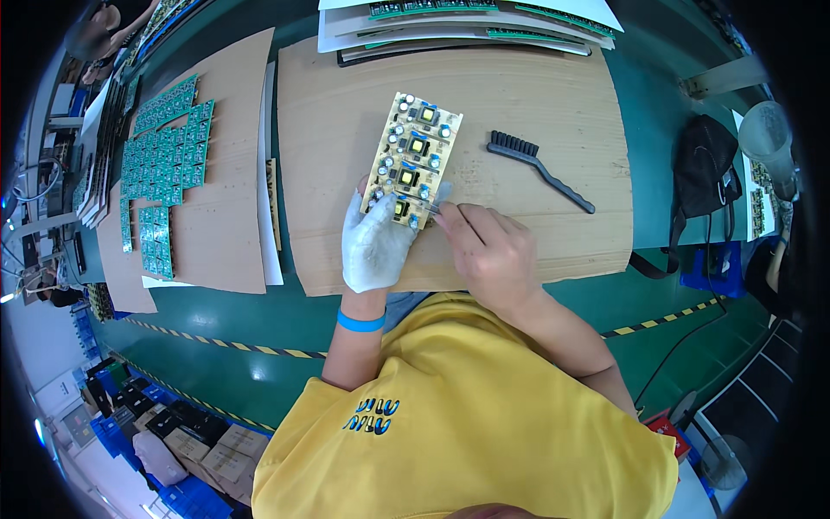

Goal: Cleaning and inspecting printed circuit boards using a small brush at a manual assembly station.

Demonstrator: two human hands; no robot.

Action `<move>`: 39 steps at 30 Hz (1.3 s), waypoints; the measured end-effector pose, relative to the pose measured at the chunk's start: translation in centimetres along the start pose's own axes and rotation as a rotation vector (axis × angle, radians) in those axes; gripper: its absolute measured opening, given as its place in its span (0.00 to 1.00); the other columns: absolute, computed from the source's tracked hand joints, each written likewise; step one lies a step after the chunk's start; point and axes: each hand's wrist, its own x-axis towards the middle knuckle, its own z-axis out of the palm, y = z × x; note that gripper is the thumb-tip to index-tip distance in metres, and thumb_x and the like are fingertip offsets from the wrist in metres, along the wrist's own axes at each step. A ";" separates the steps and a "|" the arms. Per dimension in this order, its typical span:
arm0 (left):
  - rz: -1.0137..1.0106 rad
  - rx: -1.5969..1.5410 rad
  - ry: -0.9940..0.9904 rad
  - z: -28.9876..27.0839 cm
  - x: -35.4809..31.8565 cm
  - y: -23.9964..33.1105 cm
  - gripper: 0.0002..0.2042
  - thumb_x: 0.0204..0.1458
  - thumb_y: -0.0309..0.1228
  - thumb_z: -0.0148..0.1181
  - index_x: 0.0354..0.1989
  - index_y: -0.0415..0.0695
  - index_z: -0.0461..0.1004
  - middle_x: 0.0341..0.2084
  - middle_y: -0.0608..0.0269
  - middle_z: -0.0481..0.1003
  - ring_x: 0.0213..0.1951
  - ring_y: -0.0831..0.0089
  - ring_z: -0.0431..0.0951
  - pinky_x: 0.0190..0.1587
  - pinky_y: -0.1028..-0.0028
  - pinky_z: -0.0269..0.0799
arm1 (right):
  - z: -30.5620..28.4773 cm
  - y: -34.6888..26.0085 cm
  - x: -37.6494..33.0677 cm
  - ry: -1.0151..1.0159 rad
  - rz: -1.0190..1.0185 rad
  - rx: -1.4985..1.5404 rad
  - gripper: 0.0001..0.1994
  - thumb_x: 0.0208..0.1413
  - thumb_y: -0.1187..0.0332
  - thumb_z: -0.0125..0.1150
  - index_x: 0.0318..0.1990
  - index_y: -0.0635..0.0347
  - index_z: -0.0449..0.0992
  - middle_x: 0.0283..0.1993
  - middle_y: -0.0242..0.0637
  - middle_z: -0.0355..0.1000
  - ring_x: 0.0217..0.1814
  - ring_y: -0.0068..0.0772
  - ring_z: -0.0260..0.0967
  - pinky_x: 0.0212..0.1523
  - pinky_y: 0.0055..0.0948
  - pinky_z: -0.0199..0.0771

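My left hand [377, 249], in a white glove with a blue band at the wrist, holds the lower end of a cream-coloured circuit board panel [406, 158]. The panel is tilted, its top leaning right. Rows of yellow-and-black transformers and small round capacitors stand on its upper face. My bare right hand [497, 255] pinches a thin metal tool, apparently tweezers [430, 206]. Its tip reaches over the panel's lower part, near the lowest transformer; the exact contact point is too small to tell. To the right lies a black brush [543, 169] with a curved handle.
Beneath the panel a cardboard sheet [337, 112] covers the green bench. On another cardboard sheet at left, green circuit boards [164, 160] lie in rows. White sheets [471, 35] interleaved with boards are stacked at the far edge. A black bag [705, 173] is at right.
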 end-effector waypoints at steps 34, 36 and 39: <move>-0.090 -0.189 0.084 -1.0 0.3 -0.3 0.16 0.71 0.39 0.45 0.60 0.43 0.67 0.61 0.49 0.72 0.62 0.51 0.74 0.64 0.47 0.71 | -0.3 1.8 -0.1 0.094 -0.096 0.080 0.11 0.49 0.74 0.74 0.41 0.61 0.82 0.32 0.34 0.77 0.26 0.33 0.75 0.24 0.31 0.74; -0.093 -0.172 0.059 -0.9 0.3 -0.3 0.16 0.71 0.37 0.45 0.60 0.43 0.66 0.61 0.49 0.72 0.62 0.52 0.74 0.64 0.47 0.71 | 0.2 2.0 0.0 0.062 -0.092 0.092 0.11 0.49 0.75 0.74 0.41 0.61 0.82 0.33 0.34 0.77 0.26 0.33 0.75 0.24 0.31 0.74; -0.089 -0.178 0.055 -0.8 0.3 -0.2 0.15 0.70 0.36 0.46 0.60 0.43 0.66 0.61 0.49 0.72 0.62 0.52 0.74 0.63 0.48 0.72 | 0.7 2.2 -0.1 0.049 -0.110 0.079 0.11 0.50 0.73 0.73 0.41 0.60 0.81 0.32 0.32 0.75 0.26 0.30 0.73 0.24 0.30 0.73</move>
